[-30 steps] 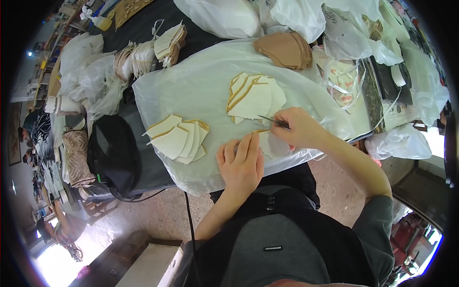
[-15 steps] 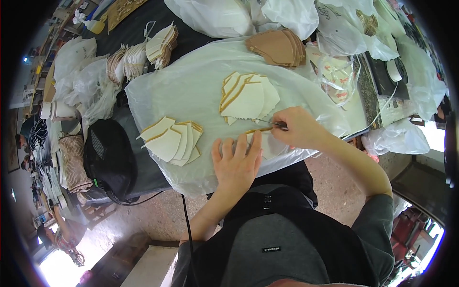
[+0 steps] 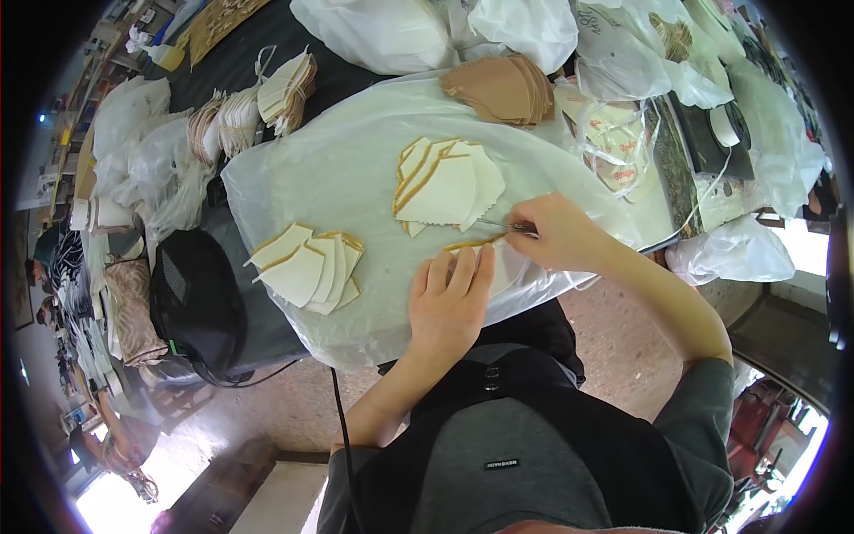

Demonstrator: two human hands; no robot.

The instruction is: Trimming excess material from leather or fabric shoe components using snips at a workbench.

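Observation:
My left hand (image 3: pixel 451 301) lies palm down near the front of the table, its fingers stretched over a white piece (image 3: pixel 505 270) with a yellow-brown edge, mostly covered by my hands. Closed around a thin, pointed metal tool (image 3: pixel 492 222) is my right hand (image 3: pixel 559 233), just right of the left fingertips. The tool's tip points left, above the piece's edge; whether it touches is unclear. Beyond my hands lies a fanned pile of similar white pieces (image 3: pixel 440 189). Another fanned pile (image 3: pixel 298 274) sits to the left. All rest on a translucent plastic sheet (image 3: pixel 347 169).
A stack of brown pieces (image 3: pixel 500 89) lies at the sheet's far edge. Full white plastic bags (image 3: pixel 374 34) line the back. Tied bundles of pieces (image 3: pixel 285 93) stand at the back left, above a black mesh bag (image 3: pixel 196 289). A cable (image 3: pixel 342 418) hangs near my left forearm.
My left hand has slid slightly right along the white piece, its fingers closer together. The whole view has shifted a little. The right hand keeps its hold on the tool.

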